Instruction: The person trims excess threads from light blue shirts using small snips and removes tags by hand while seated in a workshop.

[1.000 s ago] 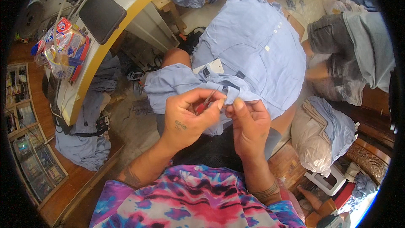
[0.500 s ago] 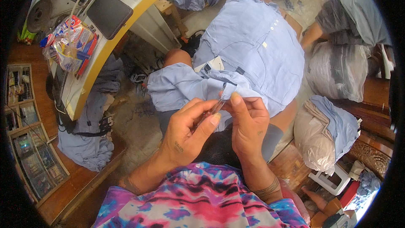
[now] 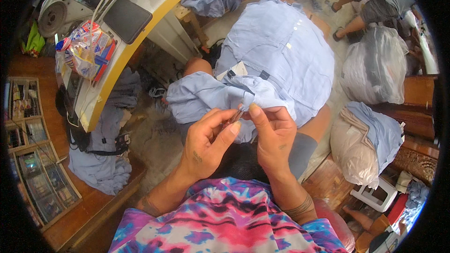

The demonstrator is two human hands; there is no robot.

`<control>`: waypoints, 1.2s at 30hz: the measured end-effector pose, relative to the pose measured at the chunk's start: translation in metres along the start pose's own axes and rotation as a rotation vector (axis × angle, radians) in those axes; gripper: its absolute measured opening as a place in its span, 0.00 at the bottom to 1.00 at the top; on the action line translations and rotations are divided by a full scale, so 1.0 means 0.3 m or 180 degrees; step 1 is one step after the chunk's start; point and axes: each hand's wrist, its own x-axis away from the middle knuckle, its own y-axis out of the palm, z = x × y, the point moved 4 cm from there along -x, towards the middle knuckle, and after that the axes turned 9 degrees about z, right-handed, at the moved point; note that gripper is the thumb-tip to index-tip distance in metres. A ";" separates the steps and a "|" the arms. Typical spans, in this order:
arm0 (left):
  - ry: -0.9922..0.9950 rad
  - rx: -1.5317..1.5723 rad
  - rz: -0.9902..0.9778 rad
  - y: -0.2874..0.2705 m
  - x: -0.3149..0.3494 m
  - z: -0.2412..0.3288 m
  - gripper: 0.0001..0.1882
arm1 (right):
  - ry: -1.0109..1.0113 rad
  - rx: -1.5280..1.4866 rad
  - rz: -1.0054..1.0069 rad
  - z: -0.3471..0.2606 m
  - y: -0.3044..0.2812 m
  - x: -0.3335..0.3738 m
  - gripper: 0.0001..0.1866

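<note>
A light blue shirt (image 3: 281, 37) lies spread over my lap, with white buttons along its front and a white tag (image 3: 238, 69) near the collar. My left hand (image 3: 208, 145) is closed on a small slim tool (image 3: 233, 121) with a see-through handle; its kind is hard to make out. The tool's dark tip meets a bunched edge of the shirt. Beside it, my right hand (image 3: 275, 136) pinches that same edge between thumb and fingers. Both hands are close together above my lap, and their fingertips partly hide the spot.
At the left is a yellow-edged sewing table (image 3: 140, 28) bearing a dark phone (image 3: 126, 16) and a snack packet (image 3: 86, 49). Bagged garments (image 3: 354, 145) stand at the right, beside a white stool (image 3: 377, 197). Another person's legs (image 3: 356, 21) are at the far right.
The view has shifted slightly. My hands keep their hold, the tool's tip staying at the shirt's edge. At the far right, the other person has moved, and the lower legs now show.
</note>
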 end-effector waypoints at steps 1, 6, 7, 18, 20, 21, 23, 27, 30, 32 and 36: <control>0.0095 0.0020 -0.0014 0.001 0.001 -0.004 0.15 | -0.0059 0.0057 -0.0025 0.001 -0.005 0.003 0.07; 0.0362 0.0073 0.0029 0.006 0.009 -0.023 0.15 | -0.0227 0.0298 -0.0165 -0.021 -0.004 0.012 0.07; 0.0374 0.0069 0.0052 0.006 0.011 -0.026 0.15 | -0.0245 0.0321 -0.0190 -0.021 -0.004 0.014 0.06; 0.0827 -0.0431 0.0453 0.007 0.029 -0.051 0.14 | -0.0302 0.0346 -0.0140 -0.004 -0.001 0.028 0.05; 0.0542 -0.0039 0.0519 0.006 0.036 -0.066 0.14 | -0.0333 0.0325 -0.0039 -0.007 0.010 0.038 0.05; 0.0397 0.0154 0.0557 0.005 0.039 -0.074 0.14 | -0.0326 0.0347 -0.0010 -0.002 0.004 0.042 0.05; 0.0348 0.0313 0.0517 0.001 0.032 -0.088 0.14 | -0.0312 0.0392 0.0047 0.012 -0.009 0.049 0.05; -0.0208 0.1259 0.0377 -0.018 0.032 -0.095 0.13 | -0.0263 0.0281 0.0098 0.014 -0.020 0.043 0.06; 0.0462 0.0773 0.0539 0.005 0.008 -0.049 0.11 | -0.0153 0.0329 0.0026 0.003 -0.025 0.036 0.06; 0.0555 0.0526 0.0428 0.029 -0.018 -0.047 0.10 | -0.0108 0.0210 -0.0079 -0.013 -0.010 0.041 0.07; -0.0048 0.0296 0.0169 0.040 -0.050 -0.078 0.10 | -0.0132 0.0167 -0.0121 0.000 -0.021 0.041 0.07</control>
